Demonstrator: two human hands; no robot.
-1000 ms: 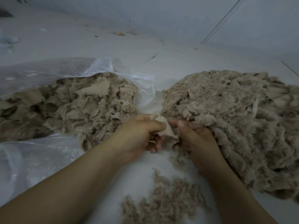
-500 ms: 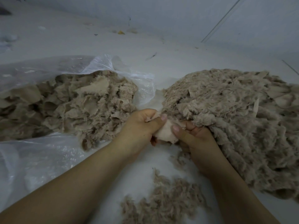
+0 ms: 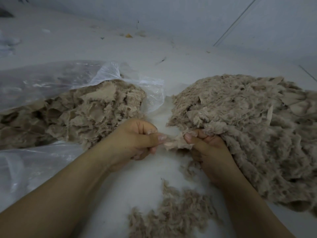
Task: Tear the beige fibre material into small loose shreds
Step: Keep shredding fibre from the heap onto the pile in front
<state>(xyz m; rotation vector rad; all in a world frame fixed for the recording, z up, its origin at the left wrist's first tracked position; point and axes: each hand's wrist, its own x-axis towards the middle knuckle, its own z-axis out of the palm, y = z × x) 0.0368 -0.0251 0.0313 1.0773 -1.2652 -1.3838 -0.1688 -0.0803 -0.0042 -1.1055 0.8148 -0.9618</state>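
Nearest lies a scatter of loose shreds. Beyond it, the left hand and right hand each pinch one beige fibre piece stretched between them. Farther left, a plastic bag holds coarse pieces; right, the shredded heap.

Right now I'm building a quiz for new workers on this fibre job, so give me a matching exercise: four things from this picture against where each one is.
Things:
1. plastic bag
2. large fibre heap
3. small shreds
4. fibre piece

Places:
A. pinched between the left hand and right hand
B. on the right
C. on the left, holding torn pieces
D. at the bottom, between the forearms

Pairs: 1-C, 2-B, 3-D, 4-A
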